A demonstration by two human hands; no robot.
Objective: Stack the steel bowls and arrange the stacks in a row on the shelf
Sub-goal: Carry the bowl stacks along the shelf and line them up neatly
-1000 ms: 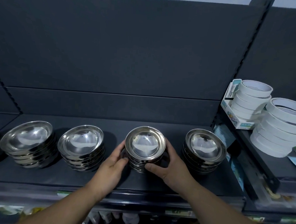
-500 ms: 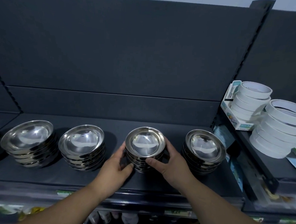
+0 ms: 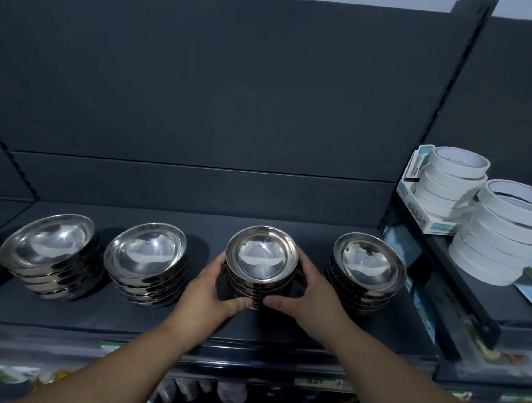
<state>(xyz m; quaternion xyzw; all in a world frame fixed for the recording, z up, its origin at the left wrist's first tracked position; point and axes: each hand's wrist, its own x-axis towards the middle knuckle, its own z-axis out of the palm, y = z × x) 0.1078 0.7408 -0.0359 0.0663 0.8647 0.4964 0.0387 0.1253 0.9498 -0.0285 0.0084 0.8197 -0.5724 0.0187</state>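
Stack of steel bowls (image 3: 261, 265), second from the right in the row, sits on the dark shelf (image 3: 64, 313), between the left neighbour stack (image 3: 147, 258) and the right neighbour stack (image 3: 367, 269), apart from both. Left grip (image 3: 206, 292) and right grip (image 3: 313, 293) are both clenched round the stack's lower bowls, with the fingers wrapped behind and the thumbs close together at the front near the base. I judge the stack stiff and fairly heavy for its size. It is polished, so slippery, and the nested bowls look free to slide or tilt on one another. Dents seem unlikely, clatter likely. I favour a low hold from both sides, on the bottom bowls' walls under the flared rims, so the upper bowls ride along. A hold on the top rim alone would probably lift one bowl only. The far-left stack (image 3: 50, 250) leans in this wide view. Rolls of white tape (image 3: 455, 185) stand on the adjoining shelf to the right.
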